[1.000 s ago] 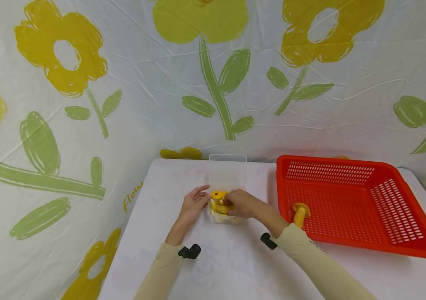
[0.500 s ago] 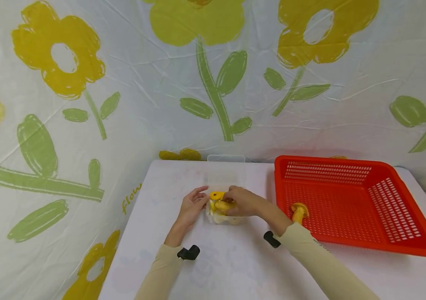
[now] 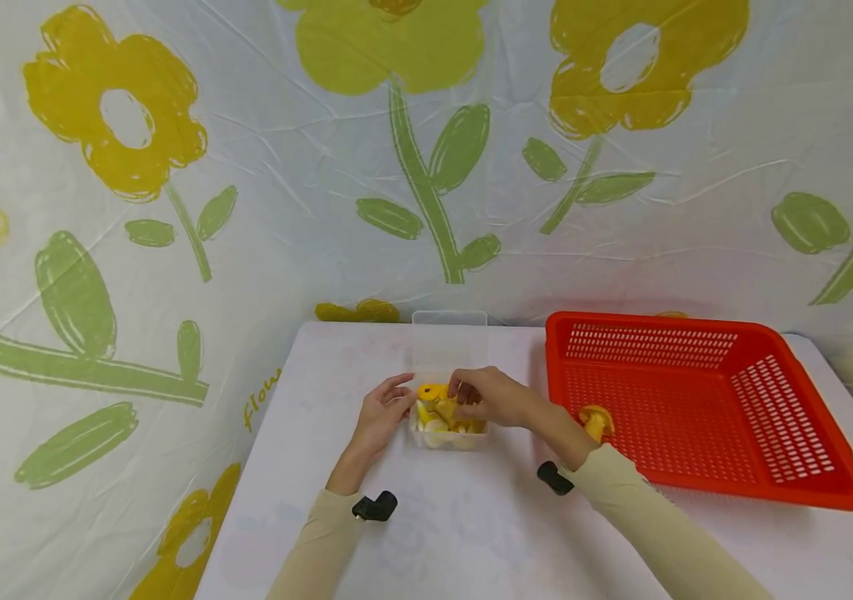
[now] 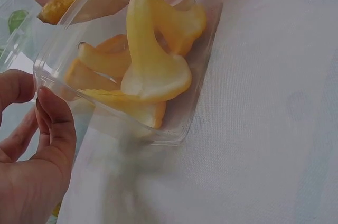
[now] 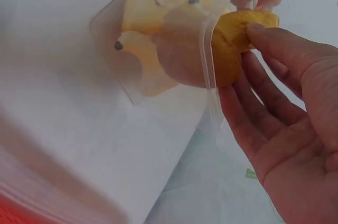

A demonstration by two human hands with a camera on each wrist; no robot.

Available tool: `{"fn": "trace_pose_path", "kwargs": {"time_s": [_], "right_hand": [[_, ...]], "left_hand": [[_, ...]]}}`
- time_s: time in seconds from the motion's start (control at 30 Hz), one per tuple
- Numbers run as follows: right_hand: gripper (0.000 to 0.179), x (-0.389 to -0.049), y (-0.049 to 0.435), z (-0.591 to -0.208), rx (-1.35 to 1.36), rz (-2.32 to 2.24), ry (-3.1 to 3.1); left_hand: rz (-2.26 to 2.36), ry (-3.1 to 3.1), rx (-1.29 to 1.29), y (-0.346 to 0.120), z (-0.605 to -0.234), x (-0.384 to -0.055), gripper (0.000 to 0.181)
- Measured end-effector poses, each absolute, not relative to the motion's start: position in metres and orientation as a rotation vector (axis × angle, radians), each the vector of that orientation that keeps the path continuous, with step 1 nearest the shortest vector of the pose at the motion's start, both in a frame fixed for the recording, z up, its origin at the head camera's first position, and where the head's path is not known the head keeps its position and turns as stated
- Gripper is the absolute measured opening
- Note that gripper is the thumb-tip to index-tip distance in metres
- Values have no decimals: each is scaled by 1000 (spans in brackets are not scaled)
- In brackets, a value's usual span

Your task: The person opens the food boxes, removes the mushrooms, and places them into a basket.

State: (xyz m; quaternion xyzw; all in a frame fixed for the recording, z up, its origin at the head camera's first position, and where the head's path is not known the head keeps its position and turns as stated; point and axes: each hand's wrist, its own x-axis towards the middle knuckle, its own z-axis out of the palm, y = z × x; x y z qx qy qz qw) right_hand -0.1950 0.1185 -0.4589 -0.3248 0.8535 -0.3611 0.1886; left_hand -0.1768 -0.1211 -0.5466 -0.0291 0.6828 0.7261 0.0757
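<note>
A clear plastic box (image 3: 447, 445) with its lid (image 3: 449, 343) tipped back stands on the table, holding several yellow mushrooms. In the left wrist view, pale yellow mushrooms (image 4: 150, 71) with dark stem ends show through the box wall. The thumb and fingers of my left hand (image 3: 381, 417) pinch the left edge of the box. Over the box's right side, my right hand (image 3: 497, 397) grips a golden mushroom (image 5: 227, 49) by thumb and fingers. Part of that mushroom sits behind the clear wall in the right wrist view.
To the right is a red perforated plastic basket (image 3: 666, 408), with one golden mushroom (image 3: 596, 422) at its left side. A white cloth covers the table (image 3: 464, 525). Behind it hangs a flower-printed sheet (image 3: 276, 200).
My right hand has lifted a little and turned the mushroom it grips over the box. More of the box's contents now shows. My left hand keeps its place at the edge.
</note>
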Motion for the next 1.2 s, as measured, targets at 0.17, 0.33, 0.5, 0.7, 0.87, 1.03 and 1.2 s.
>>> {"fn": "trace_pose_path", "kwargs": {"time_s": [0.17,0.33,0.5,0.7,0.87,1.03,1.2], "right_hand": [[23,-197,119,-458,-962,-972,2391],[22,-195,120,-454,-988,-941,2406],[19,-195,121,-449,-982,-978,2365],[20,-195,125,-442,-936,-1081,2353],[26,-195,133,-440,-860,-1172,2387],[28,-195,146,-435,-796,-1243,2409],[32,-194,161,-429,-714,-1259,2417]], "left_hand": [[2169,2049,-107,-123,-546,-176,41],[2175,2049,-92,-122,-546,-175,39],[2189,2042,-80,-122,-548,-175,39],[2179,2042,-78,-121,-548,-175,38],[2166,2049,-76,-121,-548,-176,41],[2155,2057,-72,-122,-548,-177,43],[2143,2073,-95,-122,-546,-176,41]]}}
